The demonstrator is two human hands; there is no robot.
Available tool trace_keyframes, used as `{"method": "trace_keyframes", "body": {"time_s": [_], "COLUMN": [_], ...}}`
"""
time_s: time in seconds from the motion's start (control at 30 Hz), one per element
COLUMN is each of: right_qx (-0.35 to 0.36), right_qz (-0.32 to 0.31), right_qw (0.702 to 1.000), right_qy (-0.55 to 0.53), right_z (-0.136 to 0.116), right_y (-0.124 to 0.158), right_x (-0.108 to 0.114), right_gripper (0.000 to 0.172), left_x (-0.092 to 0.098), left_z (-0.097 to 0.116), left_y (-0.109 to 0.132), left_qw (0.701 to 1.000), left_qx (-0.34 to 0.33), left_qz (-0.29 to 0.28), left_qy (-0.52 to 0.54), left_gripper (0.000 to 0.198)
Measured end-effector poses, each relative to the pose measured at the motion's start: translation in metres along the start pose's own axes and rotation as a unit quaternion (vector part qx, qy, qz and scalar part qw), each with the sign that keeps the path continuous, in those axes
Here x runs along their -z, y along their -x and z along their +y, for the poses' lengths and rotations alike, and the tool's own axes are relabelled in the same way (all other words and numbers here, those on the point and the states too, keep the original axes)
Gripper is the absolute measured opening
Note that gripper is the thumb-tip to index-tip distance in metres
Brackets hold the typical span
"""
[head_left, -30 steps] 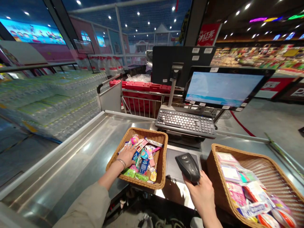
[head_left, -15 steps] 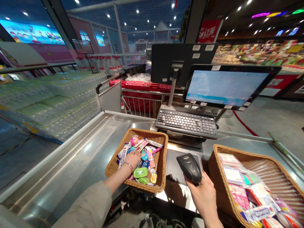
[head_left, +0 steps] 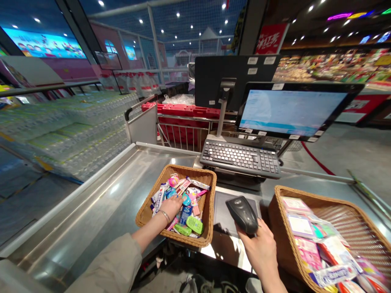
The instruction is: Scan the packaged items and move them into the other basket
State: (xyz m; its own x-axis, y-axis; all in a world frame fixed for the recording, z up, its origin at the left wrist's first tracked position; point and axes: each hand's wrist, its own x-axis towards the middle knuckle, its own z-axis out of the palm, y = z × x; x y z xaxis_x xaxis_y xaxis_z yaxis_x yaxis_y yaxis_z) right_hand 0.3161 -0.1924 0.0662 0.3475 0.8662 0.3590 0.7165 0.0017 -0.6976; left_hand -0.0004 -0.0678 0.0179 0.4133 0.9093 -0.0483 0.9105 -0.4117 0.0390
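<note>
My left hand [head_left: 172, 206], with a bracelet at the wrist, reaches into the left wicker basket [head_left: 210, 211]. Its fingers lie stretched over small packaged sweets, the fingertips near a turquoise packet [head_left: 186, 199]; what lies under them is hidden. Just right of the hand is a blue packet [head_left: 185, 215], with a green pack [head_left: 194, 225] lower down and white-and-blue wrapped bars [head_left: 159, 198] on the left. In my right hand [head_left: 259, 248] is a black barcode scanner [head_left: 242, 214], held above the counter between the two baskets.
The right wicker basket [head_left: 276, 203] holds several packaged goods. Behind the baskets stand a keyboard [head_left: 240, 156] and a lit screen [head_left: 290, 112]. A metal counter [head_left: 100, 207] spreads to the left; beyond it are stacked bottles [head_left: 76, 126] and a cart [head_left: 183, 132].
Inside the left basket, the green pack has shifted right and the blue packet shows more. My left hand has moved slightly among the sweets. The scanner stays nearly where it was.
</note>
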Motion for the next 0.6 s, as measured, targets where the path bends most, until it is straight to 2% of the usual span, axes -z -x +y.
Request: {"method": "trace_keyframes", "body": {"time_s": [0.13,0.23,0.33,0.4,0.6], "right_qx": [-0.006,-0.007,0.003,0.008,0.014], "right_qz": [0.004,0.002,0.000,0.001,0.003], "right_qw": [1.000,1.000,1.000,1.000,1.000], "right_qy": [0.003,0.003,0.000,-0.004,-0.020], "right_z": [0.003,0.003,0.003,0.002,-0.003], "right_y": [-0.001,-0.002,-0.004,-0.005,-0.006], "right_x": [0.001,0.002,0.002,0.001,0.000], "right_gripper": [0.046,0.045,0.044,0.044,0.045], "left_x": [0.010,0.011,0.009,0.010,0.021], "left_z": [0.006,0.013,0.018,0.020,0.026], "left_y": [0.004,0.001,-0.007,-0.013,-0.019], "left_qw": [0.992,0.980,0.973,0.970,0.972], "left_qx": [0.120,0.182,0.209,0.216,0.206], "left_qz": [-0.044,-0.068,-0.090,-0.100,-0.107], "left_qy": [-0.026,-0.040,-0.047,-0.051,-0.046], "left_gripper": [0.041,0.051,0.066,0.066,0.040]}}
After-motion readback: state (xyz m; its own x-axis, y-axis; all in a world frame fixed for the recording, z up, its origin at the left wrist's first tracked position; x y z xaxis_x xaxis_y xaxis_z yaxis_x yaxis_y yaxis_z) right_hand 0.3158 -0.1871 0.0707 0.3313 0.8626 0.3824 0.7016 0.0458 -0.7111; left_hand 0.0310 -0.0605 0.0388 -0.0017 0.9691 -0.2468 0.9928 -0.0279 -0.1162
